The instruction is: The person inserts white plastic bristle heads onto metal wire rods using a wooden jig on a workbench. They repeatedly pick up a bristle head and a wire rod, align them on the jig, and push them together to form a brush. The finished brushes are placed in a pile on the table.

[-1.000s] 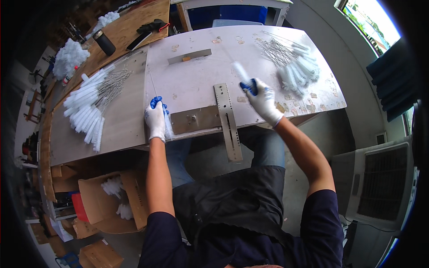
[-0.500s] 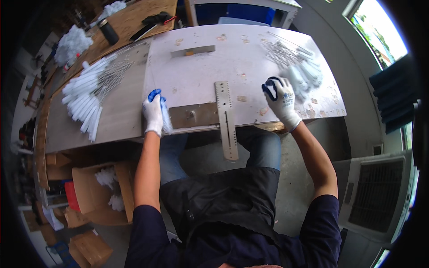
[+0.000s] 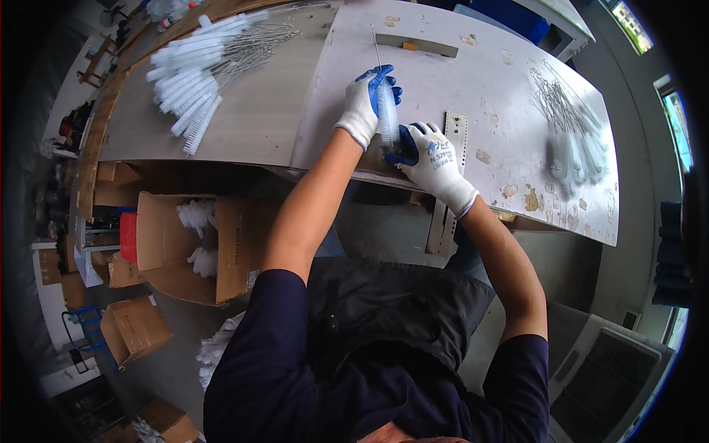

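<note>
My left hand (image 3: 367,103), in a white glove with blue fingers, is closed around a bottle brush (image 3: 387,118). The brush has pale bristles, and its thin wire stem points away from me. At the brush's near end is my right hand (image 3: 432,159), gloved alike, its thumb and fingers curled in around that end; the exact contact is partly hidden. Both hands are over the table's front edge, above a metal plate (image 3: 379,164) that they mostly cover. Beside the right hand, a slotted metal bar (image 3: 456,131) crosses the edge and passes under the right wrist.
More brushes lie in a pile (image 3: 193,77) on the left and another pile (image 3: 580,151) on the right. An angled metal strip (image 3: 428,46) rests toward the back of the table (image 3: 509,173). Below left stands an open cardboard box (image 3: 166,236) with white items inside.
The view has swung left, shifting the table rightward in the picture. My right hand has come across from near the right pile to the brush in my left hand, now raised over the plate.
</note>
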